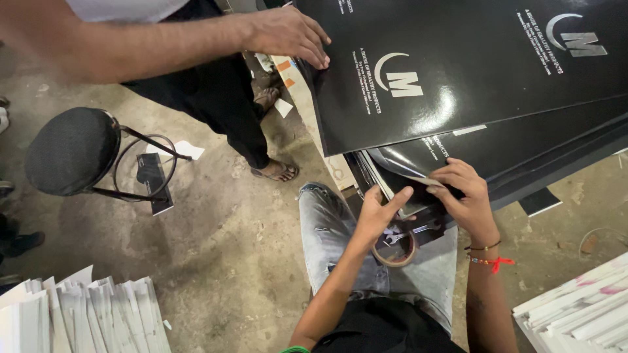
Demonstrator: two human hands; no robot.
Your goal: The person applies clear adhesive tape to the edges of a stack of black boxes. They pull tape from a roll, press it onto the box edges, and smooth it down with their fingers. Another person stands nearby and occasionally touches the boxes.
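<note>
The right hand (pixel 463 196) pinched the near edge of a glossy black sheet (pixel 418 160) between thumb and fingers, at about five o'clock in the view. The left hand (pixel 379 212) lay just beside it at seven o'clock of that grip, fingers half spread and touching the sheet's lower edge — whether it truly gripped anything could not be told. Beneath both hands, on the person's lap, a tape roll (pixel 394 250) rested against the jeans (pixel 327 235), partly hidden by the left palm. A red thread and a thin bangle circled the right wrist.

The held sheet belonged to the bottom of a stack (pixel 523 140) of black sheets that filled the frame from twelve to three o'clock. The top sheet (pixel 458 65) lay tilted, shiny, with pale printed marks. At eleven o'clock another person's hand (pixel 288 33) pressed flat on that top sheet's corner, fingers spread — their arm reached in from the left, and a sandalled foot (pixel 278 171) stood on the concrete floor (pixel 216 242) below.

At nine o'clock stood a round black stool (pixel 72 151) with a metal ring. White stacked sheets (pixel 85 314) lay at seven o'clock, and more white sheets (pixel 575 314) at four o'clock.
</note>
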